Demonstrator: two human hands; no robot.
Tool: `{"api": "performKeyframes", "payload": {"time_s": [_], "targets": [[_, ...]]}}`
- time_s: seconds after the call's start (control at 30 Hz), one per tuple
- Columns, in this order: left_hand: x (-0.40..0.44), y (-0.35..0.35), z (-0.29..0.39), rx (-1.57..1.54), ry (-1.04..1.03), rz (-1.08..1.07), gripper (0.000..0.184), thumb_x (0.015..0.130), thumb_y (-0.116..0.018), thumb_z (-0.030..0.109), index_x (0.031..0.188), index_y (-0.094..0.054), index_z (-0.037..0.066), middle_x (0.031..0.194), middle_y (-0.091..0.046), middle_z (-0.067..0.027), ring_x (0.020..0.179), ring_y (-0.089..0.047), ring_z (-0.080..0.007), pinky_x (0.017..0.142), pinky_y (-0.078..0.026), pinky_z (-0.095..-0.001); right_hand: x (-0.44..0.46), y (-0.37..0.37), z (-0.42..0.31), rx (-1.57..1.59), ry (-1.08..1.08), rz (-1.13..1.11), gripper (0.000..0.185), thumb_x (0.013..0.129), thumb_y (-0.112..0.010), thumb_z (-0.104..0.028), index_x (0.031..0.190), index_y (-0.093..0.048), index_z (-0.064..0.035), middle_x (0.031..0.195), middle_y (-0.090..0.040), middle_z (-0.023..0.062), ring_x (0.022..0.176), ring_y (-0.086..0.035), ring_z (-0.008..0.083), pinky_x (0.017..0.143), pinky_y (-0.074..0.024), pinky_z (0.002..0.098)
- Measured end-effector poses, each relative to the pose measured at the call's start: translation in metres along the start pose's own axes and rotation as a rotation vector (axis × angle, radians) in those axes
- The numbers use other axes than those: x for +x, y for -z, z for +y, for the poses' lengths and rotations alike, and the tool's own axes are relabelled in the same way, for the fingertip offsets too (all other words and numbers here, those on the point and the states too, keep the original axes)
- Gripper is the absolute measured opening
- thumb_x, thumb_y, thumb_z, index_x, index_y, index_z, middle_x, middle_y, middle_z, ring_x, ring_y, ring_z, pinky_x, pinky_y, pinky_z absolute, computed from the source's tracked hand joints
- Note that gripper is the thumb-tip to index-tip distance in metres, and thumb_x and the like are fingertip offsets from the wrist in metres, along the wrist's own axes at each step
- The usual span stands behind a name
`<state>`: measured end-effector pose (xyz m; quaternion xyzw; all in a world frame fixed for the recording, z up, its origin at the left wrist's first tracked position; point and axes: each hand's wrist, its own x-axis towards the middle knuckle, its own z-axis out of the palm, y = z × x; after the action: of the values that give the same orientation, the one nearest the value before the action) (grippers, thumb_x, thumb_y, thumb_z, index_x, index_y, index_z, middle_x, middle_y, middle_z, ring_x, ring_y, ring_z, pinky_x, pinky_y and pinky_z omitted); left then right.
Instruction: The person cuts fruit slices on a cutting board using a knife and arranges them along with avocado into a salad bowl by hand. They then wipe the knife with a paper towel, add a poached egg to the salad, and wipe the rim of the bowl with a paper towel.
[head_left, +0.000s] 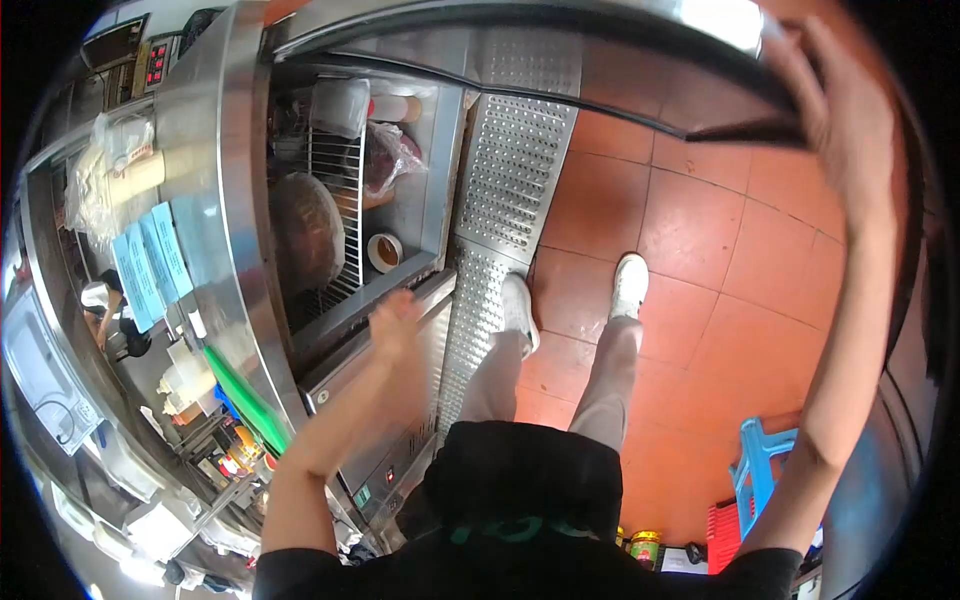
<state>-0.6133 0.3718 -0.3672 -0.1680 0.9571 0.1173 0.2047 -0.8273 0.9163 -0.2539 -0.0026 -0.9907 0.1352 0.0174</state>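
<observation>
An open fridge compartment [440,170] shows a wire shelf [347,185] with a wrapped bowl of food [308,232], a plastic container [341,106] and a bagged item [390,158]. A small white cup with brown contents [384,253] stands near the compartment's lower edge. My right hand [835,105] grips the outer edge of the swung-out fridge door [640,75]. Just in front of the compartment's lower edge is my left hand [396,325], blurred by motion, its fingers hard to make out.
A perforated metal strip [508,170] runs along the red tiled floor [690,230] beside my feet. A blue stool [760,465] and jars [644,549] are at the lower right. The steel counter at left holds a green board [248,400] and blue papers [152,265].
</observation>
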Motion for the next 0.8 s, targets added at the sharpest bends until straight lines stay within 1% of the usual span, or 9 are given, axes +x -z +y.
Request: {"api": "performKeyframes", "payload": {"time_s": [0.03,0.1,0.17,0.2,0.33,0.5,0.67,0.77,0.8], "targets": [[0.036,0.009,0.016,-0.055,-0.035,0.098,0.028,0.078,-0.068,0.027,0.091,-0.067,0.002,0.078,-0.067,-0.0155,0.071,-0.065,-0.0261,0.067,-0.05,-0.0361,0.031,-0.02,0.044,-0.037,0.213,0.254,0.041,0.092,-0.048,-0.036,0.126,-0.05,-0.0124,0.113,-0.058,0.0165,0.107,-0.057,0.0264,0.082,-0.048,0.034],[0.108,0.023,0.039,-0.072,0.167,0.327,0.034,0.082,-0.063,0.032,0.082,-0.066,-0.002,0.07,-0.066,-0.0121,0.059,-0.063,-0.0218,0.061,-0.05,-0.0328,0.044,-0.002,-0.02,0.143,0.181,0.527,0.036,0.09,-0.047,-0.031,0.077,-0.054,0.0021,0.063,-0.055,0.014,0.057,-0.054,0.0227,0.054,-0.0418,0.034],[0.178,0.036,0.048,-0.317,0.406,0.412,0.043,0.085,-0.059,0.038,0.078,-0.064,-0.004,0.067,-0.064,-0.0096,0.054,-0.062,-0.0191,0.057,-0.049,-0.0312,0.054,-0.016,0.001,0.221,0.287,0.576,0.029,0.088,-0.05,-0.023,0.08,-0.057,0.0035,0.064,-0.056,0.0144,0.059,-0.056,0.0208,0.055,-0.0417,0.0321],[0.215,0.04,0.048,-0.463,0.492,0.436,0.049,0.086,-0.057,0.043,0.078,-0.063,-0.005,0.065,-0.062,-0.0084,0.052,-0.061,-0.0186,0.054,-0.048,-0.0313,0.052,-0.032,0.047,0.396,0.263,0.4,0.033,0.09,-0.049,-0.029,0.104,-0.053,0.0008,0.094,-0.056,0.013,0.087,-0.054,0.0213,0.076,-0.042,0.033],[0.351,0.021,0.004,-1.026,0.737,0.277,0.064,0.087,-0.047,0.057,0.097,-0.049,-0.006,0.075,-0.056,-0.0151,0.055,-0.062,-0.0248,0.046,-0.053,-0.0335,0.036,-0.011,0.037,0.185,0.176,0.164,0.043,0.088,-0.059,-0.026,0.118,-0.053,0.0037,0.104,-0.062,0.0123,0.097,-0.058,0.018,0.086,-0.0445,0.0306],[0.41,-0.03,-0.023,-1.293,0.553,0.287,0.037,0.089,-0.057,0.032,0.095,-0.054,-0.004,0.078,-0.059,-0.0148,0.058,-0.061,-0.0236,0.05,-0.054,-0.0342,0.022,0.0,0.001,0.04,0.139,0.188,0.056,0.083,-0.056,-0.05,0.101,-0.059,0.0027,0.091,-0.061,0.015,0.087,-0.061,0.027,0.077,-0.0464,0.034],[0.204,-0.014,0.076,-1.483,0.579,0.33,0.008,0.09,-0.048,0.005,0.093,-0.045,-0.001,0.08,-0.053,-0.0086,0.061,-0.058,-0.0215,0.056,-0.05,-0.0333,-0.008,-0.006,-0.004,-0.229,0.027,0.184,0.054,0.081,-0.059,-0.046,0.114,-0.059,-0.0028,0.116,-0.058,0.0197,0.109,-0.055,0.0352,0.091,-0.0444,0.0412],[0.006,0.017,0.086,-0.986,0.241,-0.003,0.011,0.089,-0.054,0.009,0.083,-0.046,0.004,0.068,-0.046,-0.0001,0.066,-0.047,-0.009,0.057,-0.039,-0.0235,-0.042,0.017,-0.056,-0.235,-0.151,-0.031,0.034,0.088,-0.055,-0.033,0.105,-0.058,-0.0038,0.093,-0.059,0.0143,0.085,-0.058,0.0296,0.077,-0.0458,0.0377],[-0.046,0.04,0.093,-1.234,0.222,-0.056,0.01,0.089,-0.054,0.008,0.083,-0.046,0.005,0.069,-0.046,0.0016,0.063,-0.04,-0.0062,0.057,-0.034,-0.021,-0.062,0.017,-0.077,-0.162,-0.045,0.092,0.037,0.089,-0.055,-0.034,0.107,-0.057,-0.0019,0.094,-0.059,0.0162,0.086,-0.057,0.0312,0.077,-0.0454,0.0397]]}}
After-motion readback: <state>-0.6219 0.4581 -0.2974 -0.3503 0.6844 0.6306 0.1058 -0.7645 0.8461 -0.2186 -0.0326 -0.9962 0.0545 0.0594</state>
